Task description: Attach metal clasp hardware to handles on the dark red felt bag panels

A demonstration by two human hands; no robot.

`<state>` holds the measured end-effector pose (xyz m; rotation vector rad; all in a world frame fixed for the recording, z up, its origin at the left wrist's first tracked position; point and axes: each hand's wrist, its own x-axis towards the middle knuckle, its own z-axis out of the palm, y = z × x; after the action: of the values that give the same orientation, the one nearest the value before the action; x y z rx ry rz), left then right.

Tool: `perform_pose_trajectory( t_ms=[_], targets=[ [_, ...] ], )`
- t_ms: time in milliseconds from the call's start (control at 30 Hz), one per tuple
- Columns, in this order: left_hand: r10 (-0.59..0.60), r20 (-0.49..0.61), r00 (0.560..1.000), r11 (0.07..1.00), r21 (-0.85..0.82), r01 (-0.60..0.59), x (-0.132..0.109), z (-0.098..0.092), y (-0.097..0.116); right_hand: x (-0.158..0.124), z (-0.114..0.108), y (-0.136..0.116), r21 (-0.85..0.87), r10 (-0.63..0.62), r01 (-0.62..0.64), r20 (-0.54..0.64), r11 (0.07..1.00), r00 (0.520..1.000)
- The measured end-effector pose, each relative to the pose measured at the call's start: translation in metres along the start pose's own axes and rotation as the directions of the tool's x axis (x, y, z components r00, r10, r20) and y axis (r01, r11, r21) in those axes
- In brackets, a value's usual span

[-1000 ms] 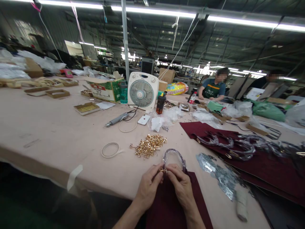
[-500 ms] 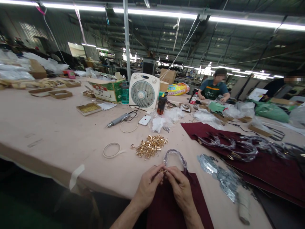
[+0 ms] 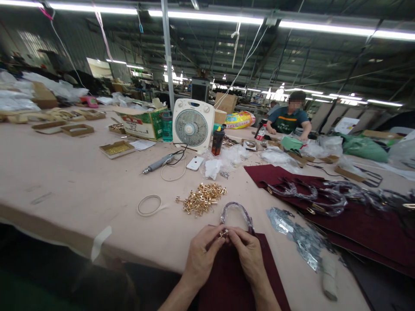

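Note:
My left hand [image 3: 201, 252] pinches a small gold metal fitting [image 3: 223, 233] between thumb and fingertips. My right hand [image 3: 248, 254] meets it from the other side, fingers closed at the same small piece; its exact grip is partly hidden. Beneath both hands lies a dark red bag panel [image 3: 223, 285] at the table's front edge. A plastic-wrapped handle [image 3: 238, 207] arches out past its far end, just beyond my fingertips. Farther out, a loose heap of gold metal fittings [image 3: 202, 198] rests on the table, with a ring of pale tape [image 3: 149, 205] to its left.
On the right are flat grey metal plates [image 3: 296, 235] and stacked dark red panels [image 3: 363, 224] with wrapped handles. A power screwdriver [image 3: 158, 164], a phone [image 3: 195, 163], a dark bottle [image 3: 217, 141] and a fan [image 3: 192, 125] stand or lie farther back. Across the table sits a co-worker [image 3: 288, 116].
The view has shifted slightly, so most things sit a little farther left. Both hands stay together over the dark red panel, and the gold fitting between the fingertips shows more plainly.

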<state>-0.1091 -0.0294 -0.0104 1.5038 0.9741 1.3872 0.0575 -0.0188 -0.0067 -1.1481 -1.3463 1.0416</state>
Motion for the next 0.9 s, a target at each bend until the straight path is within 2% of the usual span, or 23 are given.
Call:
perform_pose_trajectory(
  t_ms=[233,433,567,633,733,833,900],
  targets=[
    [-0.016,0.023,1.000,0.999,0.035,0.015,-0.0001,-0.0014,0.0011,-0.0002,0.0017,0.0025,0.018,0.048,-0.048,0.027,0.999,0.998],
    [-0.031,0.038,0.999,0.997,0.067,0.029,0.0006,0.0003,0.0023,0.0018,0.0000,-0.0005,0.038,0.057,-0.063,0.150,0.997,0.987],
    [-0.048,0.037,0.998,0.996,0.072,0.045,0.0005,0.0026,-0.0003,0.0017,-0.0016,0.0004,0.119,0.105,-0.128,0.181,0.985,0.978],
    [-0.069,0.049,0.996,0.998,0.003,0.069,-0.0001,0.0036,-0.0028,0.0010,-0.0007,0.0013,0.238,0.159,-0.207,0.203,0.949,0.966],
    [-0.099,0.075,0.992,0.990,-0.091,0.106,-0.0015,0.0047,-0.0047,0.0007,0.0008,0.0009,0.433,0.260,-0.367,0.286,0.824,0.922],
    [-0.078,0.101,0.992,0.992,-0.092,0.087,-0.0025,0.0047,-0.0036,0.0013,0.0006,-0.0007,0.515,0.322,-0.473,0.357,0.715,0.877],
    [-0.061,0.117,0.991,0.993,-0.092,0.072,-0.0024,0.0038,-0.0030,0.0011,0.0001,-0.0016,0.542,0.342,-0.490,0.355,0.683,0.870]
  ],
)
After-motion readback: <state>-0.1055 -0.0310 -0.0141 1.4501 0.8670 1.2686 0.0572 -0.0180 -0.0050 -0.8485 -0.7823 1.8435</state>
